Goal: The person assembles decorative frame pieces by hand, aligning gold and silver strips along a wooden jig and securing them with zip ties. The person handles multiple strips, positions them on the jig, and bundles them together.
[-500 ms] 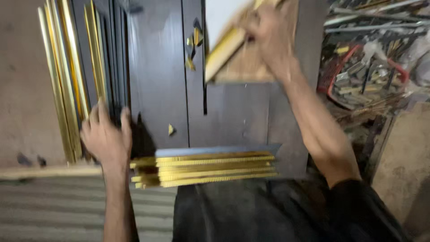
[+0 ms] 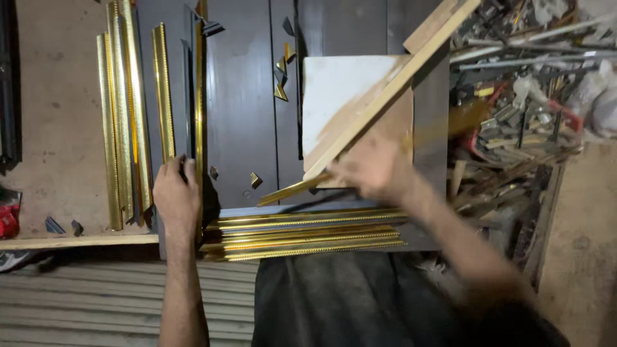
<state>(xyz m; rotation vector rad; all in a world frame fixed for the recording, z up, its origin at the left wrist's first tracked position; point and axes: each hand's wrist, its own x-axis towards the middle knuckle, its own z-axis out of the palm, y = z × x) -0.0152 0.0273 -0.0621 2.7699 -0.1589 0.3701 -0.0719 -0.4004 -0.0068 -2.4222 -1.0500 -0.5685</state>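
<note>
Dim, warm light; right hand (image 2: 369, 168) motion-blurred.

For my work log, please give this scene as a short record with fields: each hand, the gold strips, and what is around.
left hand: the left hand rests on upright gold moulding strips at the dark panel's edge
right hand: the right hand, blurred, holds a gold strip angled over the panel
stack: more gold strips lie crosswise in a pile near the person
board: a pale wooden board with a wooden batten across it
offcuts: small gold corner pieces on the panel
right side: a heap of scrap metal and tools
</note>
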